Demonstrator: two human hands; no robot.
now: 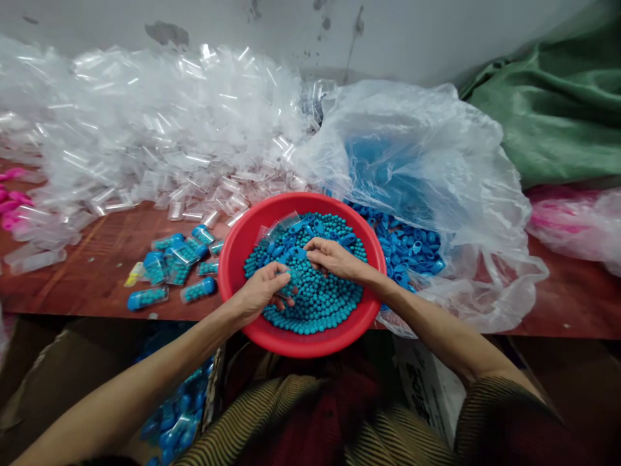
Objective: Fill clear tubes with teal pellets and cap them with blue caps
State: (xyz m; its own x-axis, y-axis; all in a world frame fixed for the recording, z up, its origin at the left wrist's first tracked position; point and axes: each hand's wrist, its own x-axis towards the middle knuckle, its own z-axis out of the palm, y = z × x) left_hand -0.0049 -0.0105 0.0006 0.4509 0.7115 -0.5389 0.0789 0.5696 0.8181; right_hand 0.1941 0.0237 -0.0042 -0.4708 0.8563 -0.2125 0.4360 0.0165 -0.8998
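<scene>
A red basin (228, 259) holds many turquoise beads (323, 301), with blue plastic caps (317, 226) and a few clear tubes (279, 228) lying on them toward the back. Over the beads, my left hand (266, 288) is closed around a clear plastic tube (286, 281) with turquoise beads showing through it; the fingers partly cover it. My right hand (334, 257) is just to the right, thumb and forefinger pinched on a blue cap (299, 254). The two hands are a short way apart.
Bead-filled tubes with blue caps (182, 255) lie left of the basin on the red-brown table (107, 259). Clear tubes (184, 123) are heaped behind. At right, a clear plastic bag (475, 168) spills blue caps (412, 249). Capped blue pieces (177, 414) fill a container below the table edge.
</scene>
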